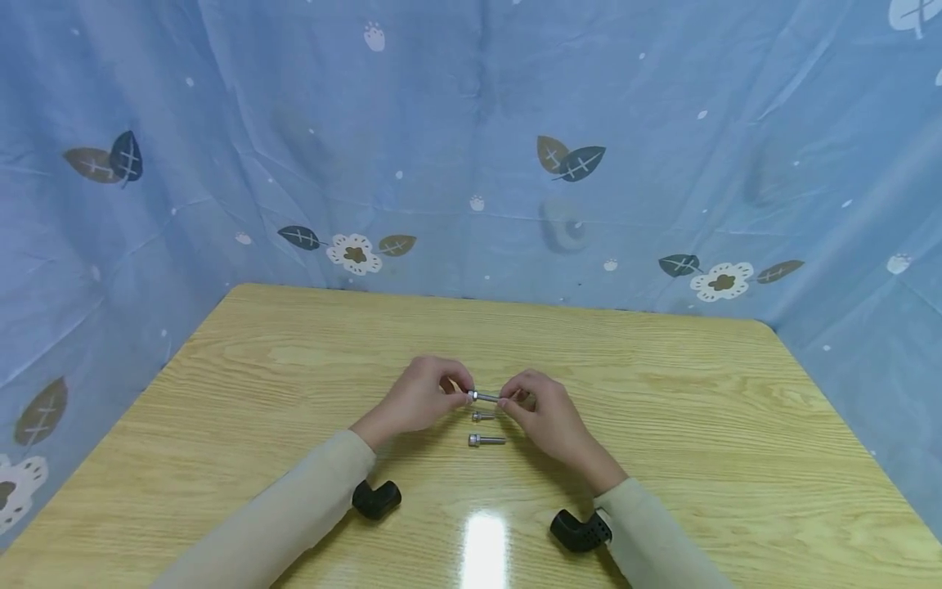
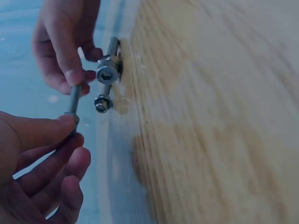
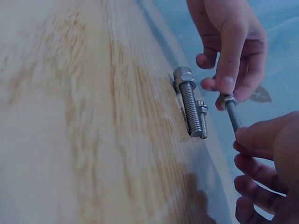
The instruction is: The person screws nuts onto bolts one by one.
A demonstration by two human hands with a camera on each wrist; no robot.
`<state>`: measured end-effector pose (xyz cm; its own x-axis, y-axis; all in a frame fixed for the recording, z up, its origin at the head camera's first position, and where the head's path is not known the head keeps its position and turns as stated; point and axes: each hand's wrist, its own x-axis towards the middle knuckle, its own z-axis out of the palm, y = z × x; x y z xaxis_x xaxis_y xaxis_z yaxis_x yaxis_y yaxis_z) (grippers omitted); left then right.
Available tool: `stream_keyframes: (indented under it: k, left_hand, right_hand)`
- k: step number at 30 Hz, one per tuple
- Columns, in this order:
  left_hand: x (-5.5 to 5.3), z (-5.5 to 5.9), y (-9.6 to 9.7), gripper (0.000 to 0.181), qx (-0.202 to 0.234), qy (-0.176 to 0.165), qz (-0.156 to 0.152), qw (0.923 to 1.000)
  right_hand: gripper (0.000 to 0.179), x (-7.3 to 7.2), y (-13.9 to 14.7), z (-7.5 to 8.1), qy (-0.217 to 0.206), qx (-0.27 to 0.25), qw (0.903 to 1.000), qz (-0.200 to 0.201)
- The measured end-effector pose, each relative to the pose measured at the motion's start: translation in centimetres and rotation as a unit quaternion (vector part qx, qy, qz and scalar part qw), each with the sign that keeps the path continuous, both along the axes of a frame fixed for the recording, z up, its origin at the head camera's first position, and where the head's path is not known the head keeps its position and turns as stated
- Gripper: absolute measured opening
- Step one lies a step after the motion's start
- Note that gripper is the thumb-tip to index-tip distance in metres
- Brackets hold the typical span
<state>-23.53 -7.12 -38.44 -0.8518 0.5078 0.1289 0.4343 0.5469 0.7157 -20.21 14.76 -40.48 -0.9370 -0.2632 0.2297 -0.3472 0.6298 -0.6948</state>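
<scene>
A metal bolt with a nut near its head is held level between both hands over the table. My left hand pinches it at the head and nut, thumb against the fingers. From the other side, my right hand pinches the tip of the threaded shank. Just in front of the hands, two more bolts lie on the wood, heads to the left: a small bolt and a thicker, longer bolt. Each carries a nut up by its head, seen in the right wrist view on the thick bolt and the small bolt.
The wooden table reaches back to a blue patterned curtain. Black curved pieces stick out by the left sleeve and the right sleeve. A bright reflection shows at the table's front.
</scene>
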Motion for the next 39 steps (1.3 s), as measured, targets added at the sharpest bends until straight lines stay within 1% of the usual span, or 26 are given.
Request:
stream_keyframes:
  k: [6, 10, 14, 22, 25, 33, 39]
  left_hand:
    - [-0.8, -0.4, 0.7, 0.005, -0.047, 0.009, 0.0, 0.9988]
    - [-1.2, -0.4, 1.1, 0.007, -0.061, 0.013, 0.004, 0.998]
    - [-1.4, -0.6, 1.4, 0.007, -0.072, 0.02, -0.003, 0.9972]
    - [-1.7, -0.9, 1.6, 0.006, -0.087, 0.029, -0.008, 0.9957]
    - [-1.8, -0.7, 1.6, 0.006, -0.091, 0.024, -0.003, 0.9956]
    - [-1.6, -0.2, 1.8, 0.008, -0.095, 0.003, 0.009, 0.9954]
    - [-1.6, -0.1, 1.8, 0.006, -0.098, 0.005, 0.01, 0.9952]
  right_hand:
    - [0.005, -0.8, 0.0, -0.3, 0.002, 0.039, 0.9991, -0.016]
    - [0.004, -1.2, 0.0, -0.4, 0.0, 0.066, 0.9976, -0.02]
    - [0.005, -1.4, 0.0, -0.6, 0.0, 0.091, 0.9955, -0.028]
    - [0.005, -1.8, -0.1, -0.7, -0.007, 0.102, 0.994, -0.038]
    - [0.005, -1.9, -0.2, -0.6, -0.007, 0.108, 0.9935, -0.036]
    - [0.004, -2.1, -0.3, -0.4, -0.009, 0.119, 0.9922, -0.035]
    - [0.004, -2.1, -0.2, -0.3, -0.021, 0.112, 0.9928, -0.038]
